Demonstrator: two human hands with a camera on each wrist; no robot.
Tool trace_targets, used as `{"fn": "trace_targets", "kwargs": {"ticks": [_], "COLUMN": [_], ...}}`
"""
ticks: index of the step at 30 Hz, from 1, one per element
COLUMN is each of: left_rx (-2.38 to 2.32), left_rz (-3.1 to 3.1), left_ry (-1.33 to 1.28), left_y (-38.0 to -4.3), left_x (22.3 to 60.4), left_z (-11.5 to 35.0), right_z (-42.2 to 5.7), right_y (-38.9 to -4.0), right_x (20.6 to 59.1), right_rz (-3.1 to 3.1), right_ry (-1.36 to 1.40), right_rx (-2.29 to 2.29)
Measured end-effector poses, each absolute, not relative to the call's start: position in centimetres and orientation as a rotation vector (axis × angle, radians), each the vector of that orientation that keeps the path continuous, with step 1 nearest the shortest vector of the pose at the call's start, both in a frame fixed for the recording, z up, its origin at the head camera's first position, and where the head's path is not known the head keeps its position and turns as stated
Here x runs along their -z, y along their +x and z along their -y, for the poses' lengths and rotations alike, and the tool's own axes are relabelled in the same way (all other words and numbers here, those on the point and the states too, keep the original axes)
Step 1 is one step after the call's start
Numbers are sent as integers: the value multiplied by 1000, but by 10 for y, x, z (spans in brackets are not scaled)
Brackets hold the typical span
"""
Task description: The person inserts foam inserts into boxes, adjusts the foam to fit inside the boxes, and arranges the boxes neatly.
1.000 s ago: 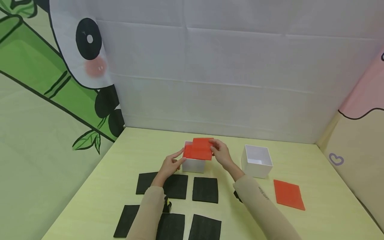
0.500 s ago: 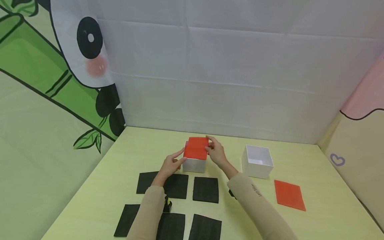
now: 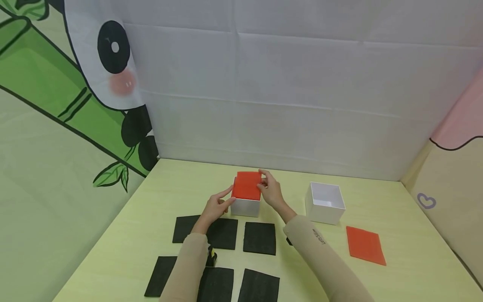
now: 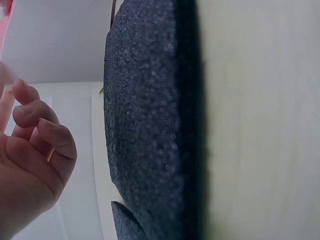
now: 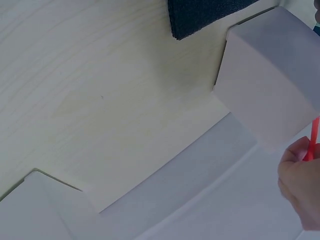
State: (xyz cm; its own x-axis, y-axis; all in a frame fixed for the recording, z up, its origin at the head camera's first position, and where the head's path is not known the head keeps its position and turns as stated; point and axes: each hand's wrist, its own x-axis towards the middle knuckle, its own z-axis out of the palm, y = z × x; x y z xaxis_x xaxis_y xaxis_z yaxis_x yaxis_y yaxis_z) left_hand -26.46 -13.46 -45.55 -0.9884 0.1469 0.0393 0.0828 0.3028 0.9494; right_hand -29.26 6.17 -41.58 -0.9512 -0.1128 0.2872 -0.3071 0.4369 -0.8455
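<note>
In the head view, my right hand pinches a red square sheet by its right edge. That sheet lies over the top of a white box, covering most of the opening. Another red layer seems to show below it at the left. The right wrist view catches the thumb and fingers around the red sheet beside the box wall. My left hand touches the box's left front corner, index finger and thumb spread, other fingers bent. In the left wrist view this hand holds nothing visible.
A second white box, open at the top, stands to the right. Before it lies another red square sheet. Several black squares, among them one near the middle, lie in front. A white printed backdrop rises behind the table.
My right hand has moved left with the red sheet, bringing it into line over the box. The left hand has stayed at the box's left corner.
</note>
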Motion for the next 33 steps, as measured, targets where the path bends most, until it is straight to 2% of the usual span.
{"fn": "trace_targets", "kwargs": {"ticks": [5,13,20,24,33], "left_rx": [-1829,-1790,-1801,-1784,-1782], "left_rz": [-2463,-2524,-2501,-2526,-2531], "left_ry": [242,195,202,163,176], "left_y": [-257,-271,-263,-272,-272], "left_x": [443,464,450,465,467], "left_z": [132,135,134,136,136], "right_z": [-63,-62,-58,-57,-57], "right_y": [-292,-295,-299,-297,-295], "right_x": [417,417,420,422,423], "right_rz": [2524,2551,2629,2663,2676], "right_ry": [386,402,354,372,421], "right_rx": [-1483,-1380,-1283,-1215,-1102]}}
